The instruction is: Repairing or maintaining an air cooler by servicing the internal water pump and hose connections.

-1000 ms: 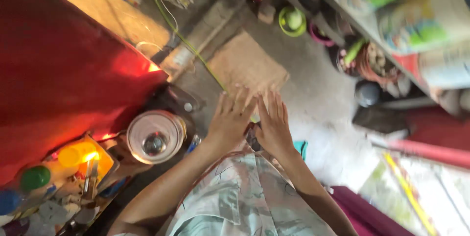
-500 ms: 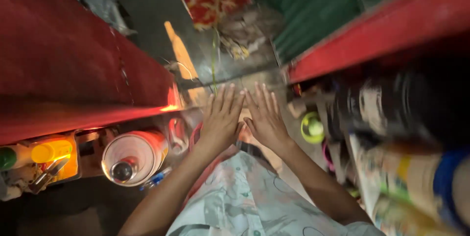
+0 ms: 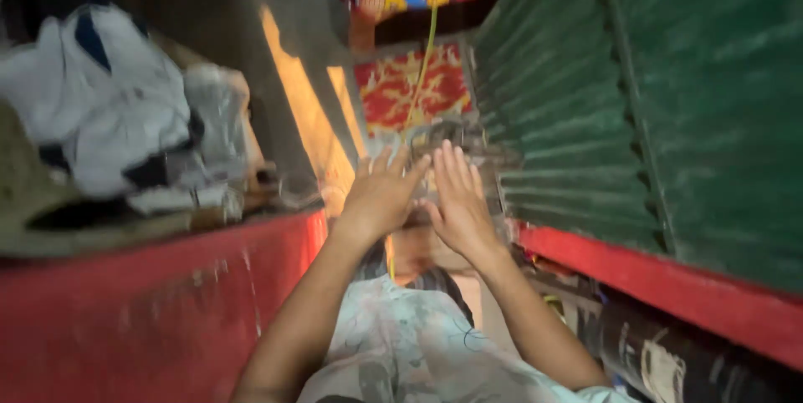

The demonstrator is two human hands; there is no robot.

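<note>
Green corrugated sheeting [image 3: 669, 119] has replaced the earlier floor; left hand [image 3: 381, 194] and right hand [image 3: 456, 202] stay raised together, fingers spread, empty.

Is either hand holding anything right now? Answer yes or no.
No: the left hand and right hand are raised side by side with flat, spread fingers, and nothing sits in either palm.

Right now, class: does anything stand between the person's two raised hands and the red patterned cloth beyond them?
Partly. A greyish, blurred object sits just past the fingertips of the left hand and right hand, in front of the red cloth. A yellow-green cord also hangs across the cloth. What the grey object is cannot be told.
</note>
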